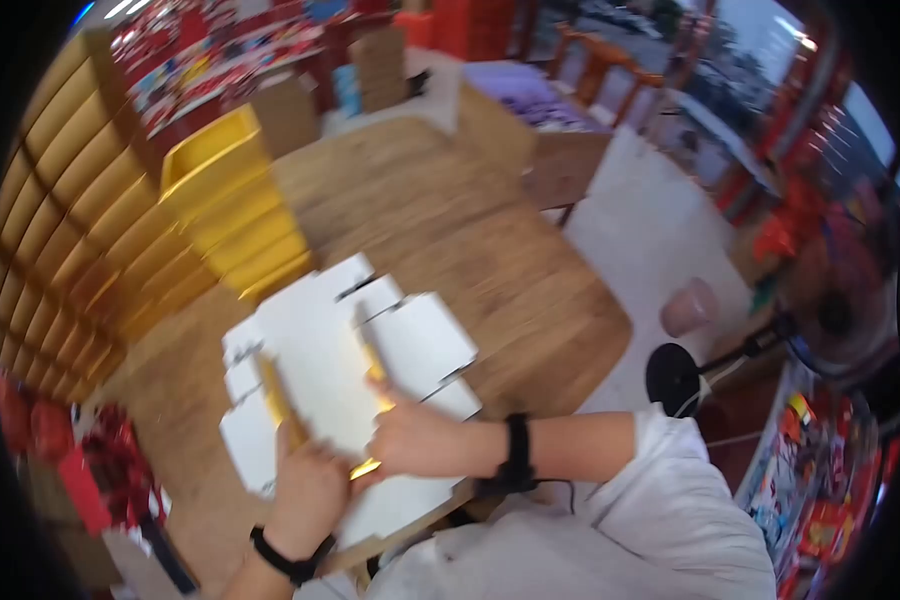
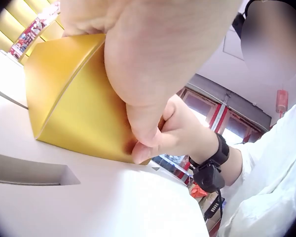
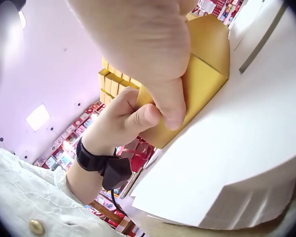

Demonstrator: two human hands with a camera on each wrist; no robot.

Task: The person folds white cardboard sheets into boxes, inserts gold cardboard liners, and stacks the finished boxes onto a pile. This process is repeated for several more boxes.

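Note:
A partly folded cardboard box (image 1: 315,350), white inside and gold outside, lies with its flaps spread on the table. Its near gold wall (image 2: 79,108) is raised at an angle. My left hand (image 1: 315,495) grips this wall from the left, thumb on the gold face and fingers over the far side. From the right, my right hand (image 1: 420,440) holds the same wall, its thumb pressed on the gold face (image 3: 200,86). In both wrist views the two thumbs come close together near the wall's middle. Gold also shows along two folded strips between the side flaps.
The wooden table (image 1: 530,300) extends beyond the box. Stacked yellow bins (image 1: 235,200) stand at its far left, beside a wall of gold boxes (image 1: 60,190). An open carton (image 1: 540,130) with purple contents is past the far edge. A fan (image 1: 830,310) stands right.

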